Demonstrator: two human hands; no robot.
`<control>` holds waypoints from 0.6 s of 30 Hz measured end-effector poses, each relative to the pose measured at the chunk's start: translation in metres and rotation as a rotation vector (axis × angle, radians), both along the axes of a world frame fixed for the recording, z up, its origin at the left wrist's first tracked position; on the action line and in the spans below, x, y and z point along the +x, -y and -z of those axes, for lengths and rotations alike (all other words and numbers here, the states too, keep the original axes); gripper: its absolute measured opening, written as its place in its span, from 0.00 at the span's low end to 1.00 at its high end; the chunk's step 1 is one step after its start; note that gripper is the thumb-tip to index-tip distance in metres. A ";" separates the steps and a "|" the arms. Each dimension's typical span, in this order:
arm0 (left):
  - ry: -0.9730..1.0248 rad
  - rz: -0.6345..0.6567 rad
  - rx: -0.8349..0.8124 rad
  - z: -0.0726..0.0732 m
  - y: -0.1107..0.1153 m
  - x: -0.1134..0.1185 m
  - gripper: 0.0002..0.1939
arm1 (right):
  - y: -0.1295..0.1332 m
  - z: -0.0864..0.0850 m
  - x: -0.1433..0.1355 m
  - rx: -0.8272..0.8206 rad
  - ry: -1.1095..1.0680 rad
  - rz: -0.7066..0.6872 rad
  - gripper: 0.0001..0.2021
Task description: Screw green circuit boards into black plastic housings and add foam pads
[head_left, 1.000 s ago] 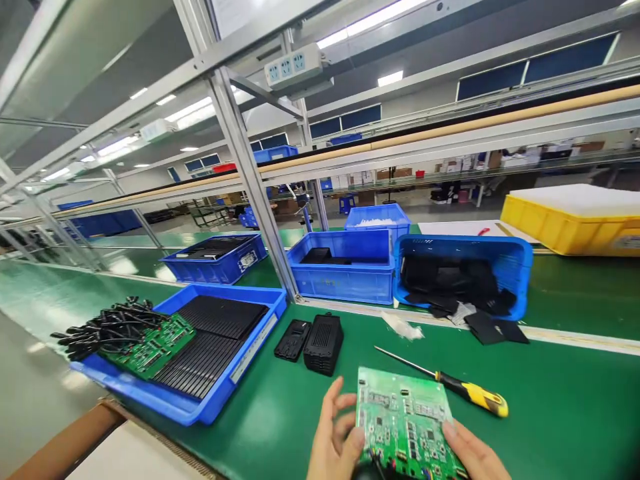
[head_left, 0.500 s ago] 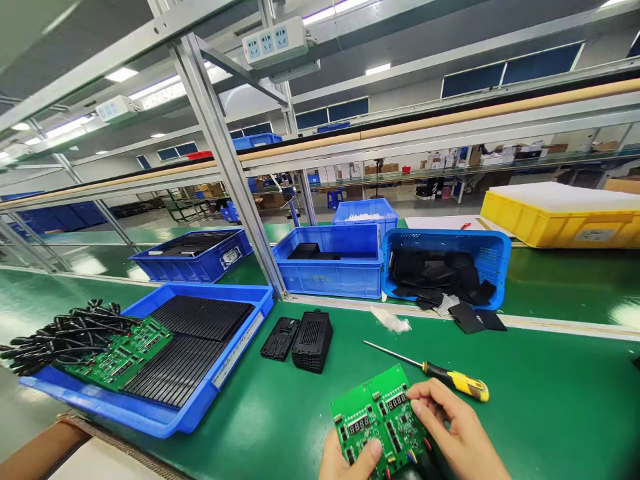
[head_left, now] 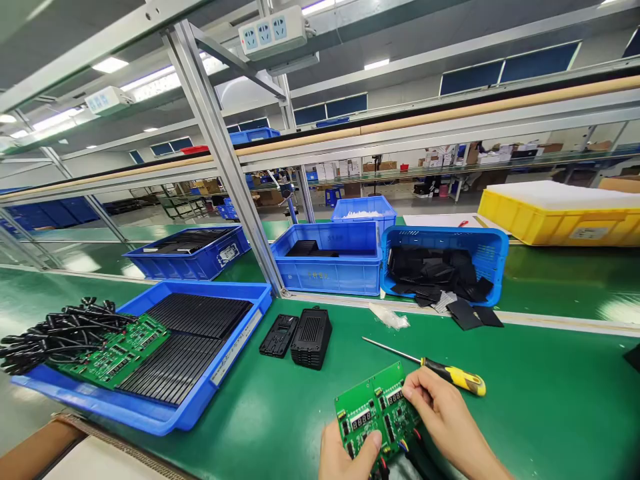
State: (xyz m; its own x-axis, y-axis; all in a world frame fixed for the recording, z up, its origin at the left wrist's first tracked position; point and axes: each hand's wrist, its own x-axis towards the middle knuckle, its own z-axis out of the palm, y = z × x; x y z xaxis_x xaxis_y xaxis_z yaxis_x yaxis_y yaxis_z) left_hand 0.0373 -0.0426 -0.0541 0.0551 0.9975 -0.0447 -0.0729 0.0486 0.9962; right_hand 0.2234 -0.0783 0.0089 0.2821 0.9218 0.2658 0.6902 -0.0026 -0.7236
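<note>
A green circuit board (head_left: 373, 403) with two digit displays is held between both hands over the green bench. My left hand (head_left: 347, 453) grips its lower left part, thumb on the face. With closed fingers, my right hand (head_left: 440, 410) pinches the upper right edge beside the right display. Coloured wires and a black cable (head_left: 420, 460) hang from the board's lower edge. Just beyond the right hand lies a screwdriver (head_left: 450, 375) with a yellow and black handle. A stack of black plastic cases (head_left: 311, 339) and a flat black cover (head_left: 278, 335) sit to the left.
At left, a blue tray (head_left: 240, 347) holds black slatted parts, more circuit boards (head_left: 120, 353) and bundled black cables (head_left: 55, 337). Blue bins (head_left: 330, 277) and a tipped blue basket (head_left: 501, 267) of black pieces stand behind. A metal post (head_left: 225, 153) rises at the bench's back edge.
My right hand has shifted slightly up and left along the board's edge, covering part of the right display. The board has tilted a little. My left hand keeps its grip.
</note>
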 end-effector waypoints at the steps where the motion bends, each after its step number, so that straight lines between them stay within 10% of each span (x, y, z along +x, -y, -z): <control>1: -0.029 -0.012 0.014 0.000 0.000 0.000 0.21 | -0.001 0.002 0.000 0.006 0.014 -0.002 0.16; 12: -0.061 -0.003 0.078 0.003 -0.015 0.012 0.17 | 0.012 0.006 -0.035 0.180 0.117 -0.319 0.10; 18: -0.039 0.130 0.132 -0.009 -0.014 0.012 0.19 | -0.002 0.005 -0.035 0.194 0.224 -0.158 0.05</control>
